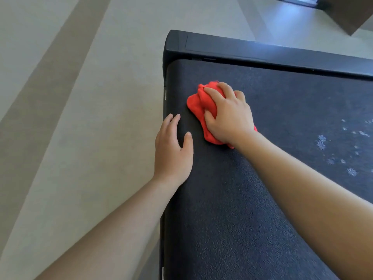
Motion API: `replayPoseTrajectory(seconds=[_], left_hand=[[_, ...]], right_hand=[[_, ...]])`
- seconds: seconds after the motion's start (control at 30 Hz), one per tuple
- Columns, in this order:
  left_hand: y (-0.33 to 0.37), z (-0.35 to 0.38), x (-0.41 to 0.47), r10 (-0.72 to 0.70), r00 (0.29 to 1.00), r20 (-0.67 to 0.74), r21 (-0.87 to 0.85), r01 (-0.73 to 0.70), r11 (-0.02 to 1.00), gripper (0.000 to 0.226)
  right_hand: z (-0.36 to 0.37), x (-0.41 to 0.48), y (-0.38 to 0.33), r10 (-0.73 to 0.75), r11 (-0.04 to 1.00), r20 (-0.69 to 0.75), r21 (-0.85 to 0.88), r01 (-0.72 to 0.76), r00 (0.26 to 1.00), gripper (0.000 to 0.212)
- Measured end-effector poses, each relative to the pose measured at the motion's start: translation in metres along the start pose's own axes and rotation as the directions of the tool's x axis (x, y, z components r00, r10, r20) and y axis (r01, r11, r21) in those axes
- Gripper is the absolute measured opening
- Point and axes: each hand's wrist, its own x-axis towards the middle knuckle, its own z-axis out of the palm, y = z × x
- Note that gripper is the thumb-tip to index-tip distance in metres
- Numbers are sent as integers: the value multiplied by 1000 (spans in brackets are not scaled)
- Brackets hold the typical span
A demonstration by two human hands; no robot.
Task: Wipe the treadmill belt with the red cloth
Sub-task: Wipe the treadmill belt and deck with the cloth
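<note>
A black textured treadmill belt (pixel 232 199) fills the right half of the view. The red cloth (pixel 196 104) lies bunched on it near the belt's far left corner. My right hand (pixel 228 116) presses down on the cloth, fingers curled over its folds. My left hand (pixel 171 150) rests flat on the belt's left edge, just left of the cloth, fingers apart and holding nothing. Whitish dusty marks (pixel 323 141) speckle the belt to the right.
The treadmill's black end cover (pixel 232 47) runs across the far end of the belt. Pale tiled floor (pixel 80 98) lies to the left and beyond. A dark brown piece of furniture (pixel 351 15) stands at the top right corner.
</note>
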Motion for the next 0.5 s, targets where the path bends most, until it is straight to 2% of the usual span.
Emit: replayPoseTrajectory(seconds=[0.3,0.5], left_hand=[[-1,0,1,-16,1000,7,-5,16,1000,49],[4,-3,-1,-27,999,31,45,25,999,50]], right_hand=[[18,85,-25,10,1000,75,3,-11,997,55],[0,32,-21,3,1000,122,2,-3,993,56]])
